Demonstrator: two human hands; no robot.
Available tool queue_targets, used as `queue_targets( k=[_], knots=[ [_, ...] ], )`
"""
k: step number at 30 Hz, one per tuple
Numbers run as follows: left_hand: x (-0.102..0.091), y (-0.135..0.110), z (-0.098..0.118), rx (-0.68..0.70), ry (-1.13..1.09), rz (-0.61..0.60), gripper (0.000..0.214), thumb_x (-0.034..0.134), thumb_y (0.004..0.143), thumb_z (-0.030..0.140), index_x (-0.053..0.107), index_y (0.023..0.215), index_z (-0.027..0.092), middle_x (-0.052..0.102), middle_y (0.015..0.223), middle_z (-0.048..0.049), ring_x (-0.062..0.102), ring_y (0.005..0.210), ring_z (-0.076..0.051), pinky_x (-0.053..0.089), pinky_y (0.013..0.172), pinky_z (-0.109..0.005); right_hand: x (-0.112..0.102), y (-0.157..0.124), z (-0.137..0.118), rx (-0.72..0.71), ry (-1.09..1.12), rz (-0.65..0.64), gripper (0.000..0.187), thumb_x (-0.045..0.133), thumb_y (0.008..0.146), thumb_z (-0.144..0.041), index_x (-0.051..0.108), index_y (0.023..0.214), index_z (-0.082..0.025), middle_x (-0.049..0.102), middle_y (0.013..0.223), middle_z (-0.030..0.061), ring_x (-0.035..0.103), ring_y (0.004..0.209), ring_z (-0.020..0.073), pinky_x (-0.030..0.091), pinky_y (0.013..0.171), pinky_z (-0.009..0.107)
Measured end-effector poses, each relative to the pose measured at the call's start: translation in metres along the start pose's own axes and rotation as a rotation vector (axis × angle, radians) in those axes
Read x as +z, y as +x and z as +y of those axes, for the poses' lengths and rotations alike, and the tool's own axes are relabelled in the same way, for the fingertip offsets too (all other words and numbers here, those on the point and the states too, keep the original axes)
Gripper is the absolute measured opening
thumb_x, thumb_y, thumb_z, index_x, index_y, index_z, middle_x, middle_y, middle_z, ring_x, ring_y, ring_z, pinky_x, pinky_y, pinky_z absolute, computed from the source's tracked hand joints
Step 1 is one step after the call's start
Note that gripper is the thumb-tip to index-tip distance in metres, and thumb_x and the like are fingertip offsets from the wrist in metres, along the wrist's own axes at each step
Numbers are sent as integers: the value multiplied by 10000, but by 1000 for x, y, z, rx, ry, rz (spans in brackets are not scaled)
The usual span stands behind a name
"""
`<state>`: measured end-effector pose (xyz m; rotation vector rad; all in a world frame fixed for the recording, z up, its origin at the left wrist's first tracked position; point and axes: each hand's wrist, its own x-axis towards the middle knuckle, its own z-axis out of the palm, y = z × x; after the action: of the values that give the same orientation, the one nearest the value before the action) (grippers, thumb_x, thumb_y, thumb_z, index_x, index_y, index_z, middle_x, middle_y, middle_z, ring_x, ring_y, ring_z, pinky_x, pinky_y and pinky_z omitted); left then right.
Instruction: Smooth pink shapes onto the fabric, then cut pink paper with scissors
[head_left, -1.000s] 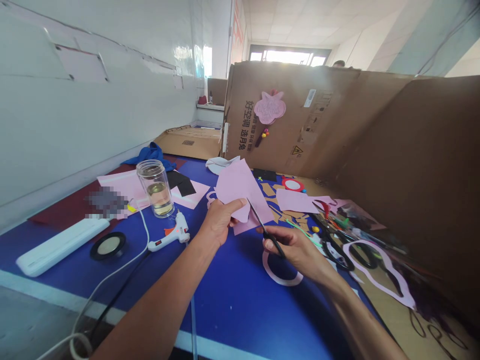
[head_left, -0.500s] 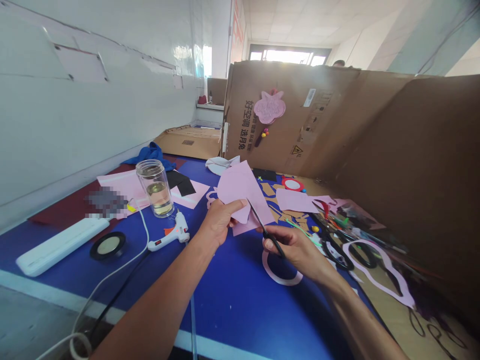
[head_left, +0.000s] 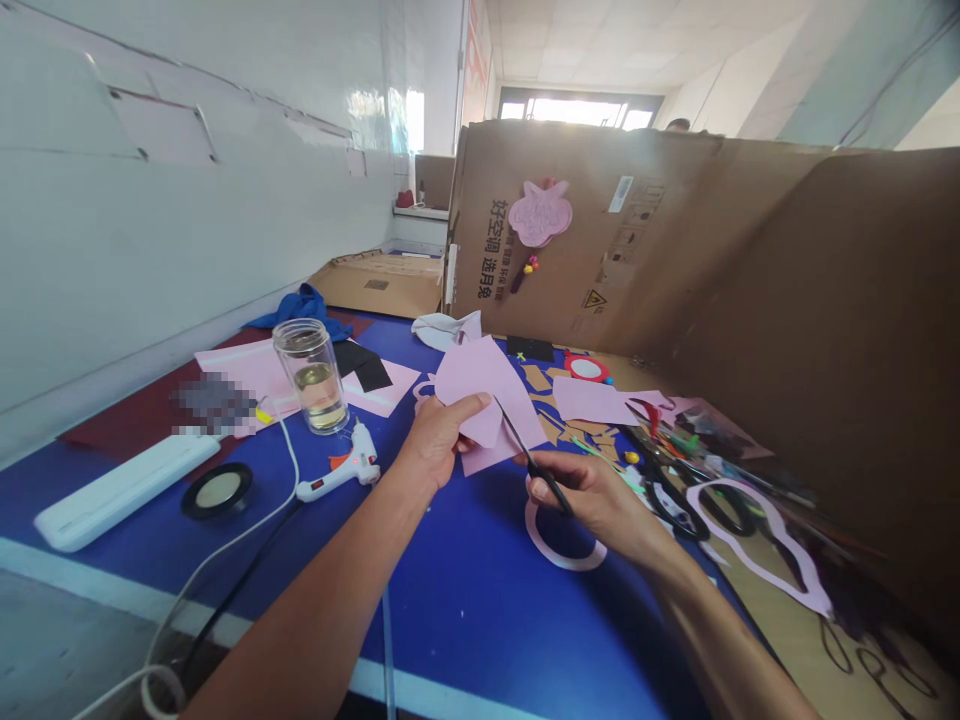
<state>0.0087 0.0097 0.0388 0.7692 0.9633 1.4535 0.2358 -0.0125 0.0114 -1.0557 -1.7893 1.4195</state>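
L to R: white power strip (head_left: 127, 492) on blue table top (head_left: 465, 630), round black-rimmed disc (head_left: 217, 491) just beside it, glass jar (head_left: 311, 385) w/ yellowish liquid, white hot glue gun (head_left: 341, 472) near L hand (head_left: 435, 445). L fingers (head_left: 457, 420) curl firmly round pink sheet (head_left: 487, 385), holding it up off table, between both hands. R hand (head_left: 592, 505) sits right of it; R fingers (head_left: 559, 465) pinch black-handled scissors (head_left: 544, 478). Blades look nearly closed, tips at sheet's edge; exact gap hard to tell. Vs earlier frame: sheet's top sits lower & looks reshaped, hands barely shifted, jar & glue gun unmoved. Below R hand, pink paper ring (head_left: 540, 540) on table. Further R, bigger black scissors (head_left: 675, 510) & pink outline scrap (head_left: 757, 530).
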Motion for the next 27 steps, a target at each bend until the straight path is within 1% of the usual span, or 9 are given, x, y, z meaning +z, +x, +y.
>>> queue_targets(
  k=[4,9,15,19,24,27],
  knots=[
    [1,0,0,5,-12,8,349,943,598,351,712,784,167,588,620,11,469,483,-99,218,426,-243,1,1,2,-5,4,10,559,870,846,-676,802,1075,-171,480,775,-35,390,719,145,319,684,316],
    [3,-1,-2,12,-37,5,357,944,587,356,709,780,169,591,617,11,450,468,-92,187,424,-244,2,2,3,-22,-6,17,511,861,852,-674,767,957,-183,468,770,-35,382,725,146,317,677,313],
    [4,-3,-3,15,-41,15,356,942,592,367,706,771,169,590,622,10,444,478,-94,182,436,-253,2,1,1,-28,-4,12,496,858,856,-666,733,928,-192,474,766,-37,388,723,147,328,675,309],
    [4,-3,-3,12,-49,14,355,943,593,367,695,755,171,592,623,8,441,482,-91,182,442,-250,2,1,-3,-51,-16,1,476,843,884,-654,725,899,-194,475,753,-40,382,712,141,338,666,300],
    [5,-3,-4,18,-47,26,377,947,584,383,697,772,173,597,625,12,432,480,-87,185,434,-246,3,0,-6,-39,-41,6,485,846,880,-658,772,987,-191,523,766,-29,427,723,151,366,679,304],
    [5,-4,-4,17,-59,32,389,954,578,374,705,795,167,611,640,6,438,478,-83,186,435,-241,3,0,-4,-27,-41,16,515,848,858,-692,778,962,-193,537,765,-23,432,726,156,376,681,308]
  ],
)
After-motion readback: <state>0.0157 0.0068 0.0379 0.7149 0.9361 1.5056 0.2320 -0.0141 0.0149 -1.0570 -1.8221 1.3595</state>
